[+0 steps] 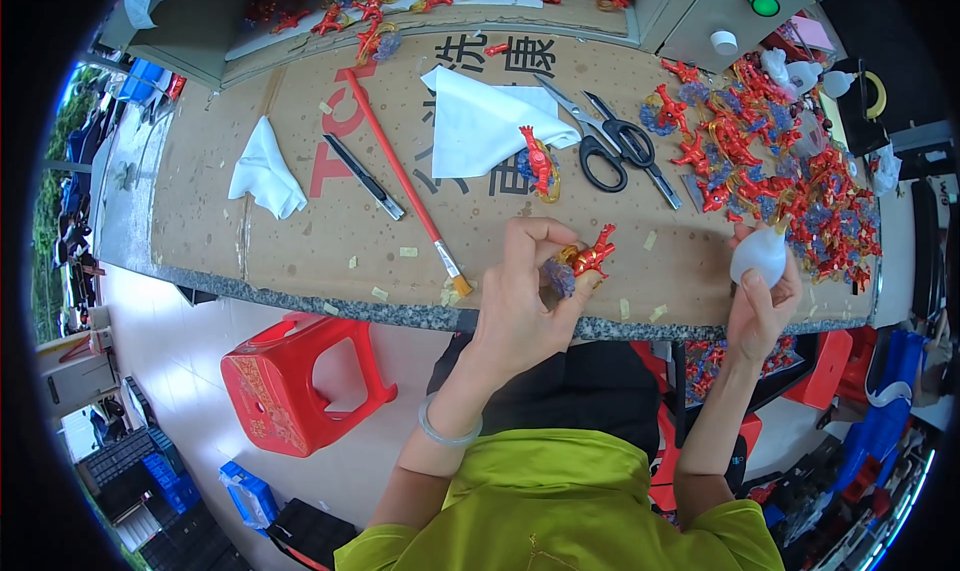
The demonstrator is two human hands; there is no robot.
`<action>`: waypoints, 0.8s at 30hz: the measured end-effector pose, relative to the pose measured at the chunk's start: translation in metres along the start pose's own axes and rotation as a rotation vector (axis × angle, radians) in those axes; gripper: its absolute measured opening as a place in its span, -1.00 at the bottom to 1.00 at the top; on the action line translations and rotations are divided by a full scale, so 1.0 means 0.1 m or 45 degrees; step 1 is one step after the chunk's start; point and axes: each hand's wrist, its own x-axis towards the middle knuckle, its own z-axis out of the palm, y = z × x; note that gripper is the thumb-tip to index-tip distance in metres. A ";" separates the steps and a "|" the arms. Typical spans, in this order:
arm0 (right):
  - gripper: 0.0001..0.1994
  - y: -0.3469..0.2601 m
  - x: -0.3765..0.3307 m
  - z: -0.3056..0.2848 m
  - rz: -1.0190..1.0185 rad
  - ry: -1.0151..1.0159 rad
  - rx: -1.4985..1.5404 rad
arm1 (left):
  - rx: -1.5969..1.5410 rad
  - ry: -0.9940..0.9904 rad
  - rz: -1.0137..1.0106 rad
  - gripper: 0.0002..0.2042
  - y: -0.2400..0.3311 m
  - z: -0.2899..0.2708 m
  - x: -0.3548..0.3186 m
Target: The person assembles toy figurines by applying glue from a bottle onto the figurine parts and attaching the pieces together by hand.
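Observation:
My left hand (pixel 525 301) pinches a small red figurine (pixel 592 256) with gold and purple translucent parts, just over the table's front edge. In my right hand (pixel 762 306) is a white squeeze bottle (pixel 759 258), its yellowish nozzle pointing up and away from me. The fingers are wrapped round the bottle, and its tip stands apart from the figurine. Beyond my left hand another red figurine (pixel 541 166) lies by a white cloth (pixel 490 121). A large pile of similar figurines (pixel 830 211) spreads out to the right of the bottle.
Black-handled scissors (pixel 603 161), a utility knife (pixel 362 176), a long red brush (pixel 400 171) and a second white cloth (pixel 267 171) lie on the cardboard-covered table (pixel 330 241). Behind stands a cabinet (pixel 690 21) with a green button; figurines sit inside its opening. A red stool (pixel 265 401) is at lower left.

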 end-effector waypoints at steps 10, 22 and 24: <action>-0.62 0.04 -0.01 0.13 -0.010 -0.063 -0.434 | 0.168 -0.129 -0.058 -0.79 0.07 -0.10 0.05; -0.80 -0.10 -0.15 0.77 -0.526 -0.356 -0.800 | 0.311 -0.407 0.016 -0.78 0.25 -0.17 0.14; -0.77 -0.05 -0.12 0.78 -0.528 -0.461 -0.738 | 0.294 -0.438 -0.018 -0.78 0.28 -0.17 0.17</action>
